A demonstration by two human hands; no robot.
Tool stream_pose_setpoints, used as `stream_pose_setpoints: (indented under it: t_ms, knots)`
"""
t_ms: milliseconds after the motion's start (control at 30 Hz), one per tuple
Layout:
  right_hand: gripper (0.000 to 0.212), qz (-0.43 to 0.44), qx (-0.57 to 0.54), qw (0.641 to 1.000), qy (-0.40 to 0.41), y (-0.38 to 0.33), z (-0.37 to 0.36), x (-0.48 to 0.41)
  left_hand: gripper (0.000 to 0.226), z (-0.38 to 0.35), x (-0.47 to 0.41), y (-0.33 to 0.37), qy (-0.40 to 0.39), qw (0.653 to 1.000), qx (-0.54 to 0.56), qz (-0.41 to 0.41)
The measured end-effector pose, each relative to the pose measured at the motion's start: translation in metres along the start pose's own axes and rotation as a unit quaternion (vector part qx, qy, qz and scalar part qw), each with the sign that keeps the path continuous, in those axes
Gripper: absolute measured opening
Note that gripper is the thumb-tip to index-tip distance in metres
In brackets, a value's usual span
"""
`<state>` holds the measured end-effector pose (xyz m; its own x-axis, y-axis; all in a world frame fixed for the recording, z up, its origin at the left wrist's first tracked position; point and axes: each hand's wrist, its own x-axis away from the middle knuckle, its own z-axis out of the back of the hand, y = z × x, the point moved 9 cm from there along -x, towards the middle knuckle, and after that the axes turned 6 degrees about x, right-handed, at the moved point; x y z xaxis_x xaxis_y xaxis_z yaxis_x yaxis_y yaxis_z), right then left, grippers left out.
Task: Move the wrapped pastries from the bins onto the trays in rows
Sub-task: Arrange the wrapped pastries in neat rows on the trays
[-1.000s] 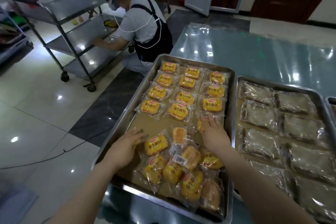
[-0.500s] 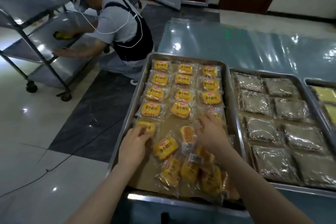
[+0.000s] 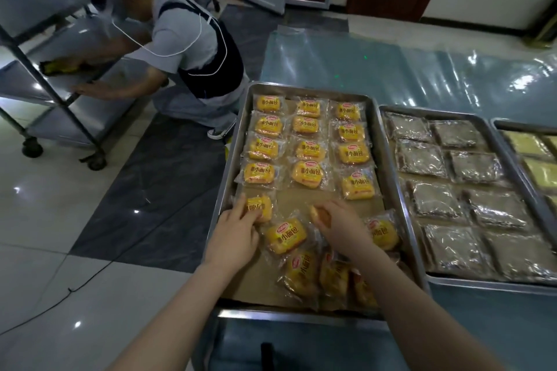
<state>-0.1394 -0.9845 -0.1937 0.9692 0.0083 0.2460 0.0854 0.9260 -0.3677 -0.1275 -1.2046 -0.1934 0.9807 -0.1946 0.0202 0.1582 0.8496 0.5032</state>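
A metal tray (image 3: 238,141) lined with brown paper holds yellow wrapped pastries; its far half has them set in three columns (image 3: 307,147). My left hand (image 3: 233,233) holds a wrapped pastry (image 3: 260,208) at the left edge, just below the left column. My right hand (image 3: 340,226) grips another pastry (image 3: 319,215) in the tray's middle. A loose heap of pastries (image 3: 319,271) lies at the near end, one (image 3: 286,235) between my hands and one (image 3: 382,232) to the right.
Right of it stands a second tray (image 3: 401,178) of dark wrapped squares, and a third tray (image 3: 509,126) with pale yellow ones at the far right. A person in an apron (image 3: 187,48) crouches at a wheeled steel rack (image 3: 63,105) on the left.
My left hand has set its pastry lower left under the column. My right hand left the right column's pastry and now grips one in the tray's middle. The camera moved nearer.
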Motion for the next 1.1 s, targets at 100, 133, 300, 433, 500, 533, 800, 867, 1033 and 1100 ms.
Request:
stream_pose_setpoints:
  t_ms: [100,133,300,433,500,533,800,867,1033,1100]
  knots:
    - [0.041,-0.017,0.001,1.0,-0.01,0.005,-0.002,0.007,0.042,-0.007,0.005,0.001,-0.031,0.999,0.027,0.004]
    - [0.041,-0.023,0.003,1.0,-0.011,0.007,-0.002,0.01,0.043,-0.01,0.007,0.002,-0.044,0.998,0.044,0.01]
    - [0.041,-0.033,0.005,0.999,-0.003,0.016,-0.001,0.023,0.051,-0.012,0.013,0.004,-0.052,0.998,0.028,0.037]
    - [0.043,-0.037,-0.002,0.999,-0.002,0.017,0.0,0.026,0.051,-0.008,0.019,0.013,-0.039,0.999,0.022,0.019]
    - [0.044,-0.037,-0.002,0.999,-0.001,0.017,0.0,0.026,0.048,-0.007,0.022,0.014,-0.037,0.999,0.024,0.028]
    - [0.044,-0.037,-0.002,0.999,-0.001,0.017,-0.001,0.026,0.046,-0.005,0.022,0.014,-0.035,0.998,0.028,0.036]
    - [0.055,-0.056,0.011,0.998,-0.015,0.02,-0.005,0.023,0.036,0.011,0.004,0.028,-0.04,0.997,0.049,-0.048]
    - [0.058,-0.058,0.015,0.998,-0.021,0.02,-0.007,0.021,0.045,-0.003,0.005,0.029,-0.112,0.992,0.004,-0.065]
    - [0.06,-0.06,0.019,0.997,-0.033,0.022,-0.007,0.019,0.061,-0.022,0.006,0.011,-0.159,0.986,-0.05,0.021]
    - [0.06,-0.061,0.025,0.997,-0.037,0.021,-0.007,0.02,0.062,-0.025,0.005,0.009,-0.147,0.986,-0.067,0.036]
